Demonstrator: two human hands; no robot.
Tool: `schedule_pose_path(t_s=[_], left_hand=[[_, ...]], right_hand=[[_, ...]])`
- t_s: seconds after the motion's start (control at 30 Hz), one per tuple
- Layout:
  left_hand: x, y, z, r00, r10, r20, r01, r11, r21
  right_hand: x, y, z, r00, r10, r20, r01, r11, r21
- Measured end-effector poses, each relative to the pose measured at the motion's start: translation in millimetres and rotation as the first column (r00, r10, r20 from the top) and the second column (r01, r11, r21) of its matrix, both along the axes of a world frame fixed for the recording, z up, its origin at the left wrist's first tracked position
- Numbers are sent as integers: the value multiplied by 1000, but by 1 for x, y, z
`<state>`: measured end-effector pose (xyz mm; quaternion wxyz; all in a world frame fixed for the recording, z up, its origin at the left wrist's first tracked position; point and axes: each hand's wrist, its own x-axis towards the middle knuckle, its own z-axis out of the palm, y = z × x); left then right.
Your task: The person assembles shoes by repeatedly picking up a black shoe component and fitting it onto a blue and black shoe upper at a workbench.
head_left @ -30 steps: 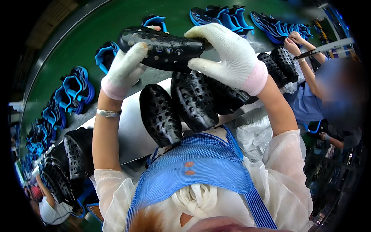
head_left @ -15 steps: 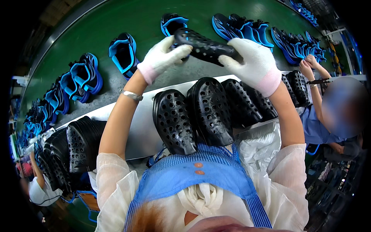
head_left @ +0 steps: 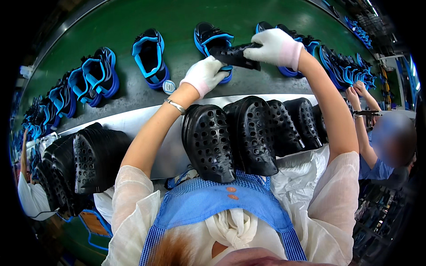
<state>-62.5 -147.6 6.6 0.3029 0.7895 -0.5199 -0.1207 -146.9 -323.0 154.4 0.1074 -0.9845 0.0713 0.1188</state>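
Note:
My gloved right hand [head_left: 275, 46] is closed round one end of a black perforated plastic shoe tree [head_left: 239, 56]. Its other end dips into the collar of a black and blue sneaker [head_left: 206, 32], which lies toe away from me. My gloved left hand [head_left: 205, 75] is closed at the near left side of that sneaker's collar, thumb along the heel; my fingers partly hide what they grip. Stacks of the same shoe trees [head_left: 208, 137] stand in front of my apron, below my hands.
A single sneaker [head_left: 148, 57] sits left of my hands, near a round white label [head_left: 168, 87]. More sneakers [head_left: 100, 73] line the green work surface [head_left: 177, 17] on both sides. Further shoe-tree stacks [head_left: 100, 159] stand at left. A co-worker's hands [head_left: 357, 91] are at right.
The shoe tree has moved from above the work surface to the sneaker's opening. My left hand has come down to the sneaker's collar; my right hand has moved farther away from me.

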Motion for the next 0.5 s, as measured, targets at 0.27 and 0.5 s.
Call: schedule_pose_path(t_s=[0.27, 0.5], left_hand=[[4, -7, -3, 997, 17, -76, -5, 989, 148], [17, -32, 5, 979, -31, -203, 128, 868, 480]], right_hand=[[55, 31, -44, 993, -41, -113, 21, 986, -168], [79, 37, -101, 979, -125, -164, 103, 986, -133]])
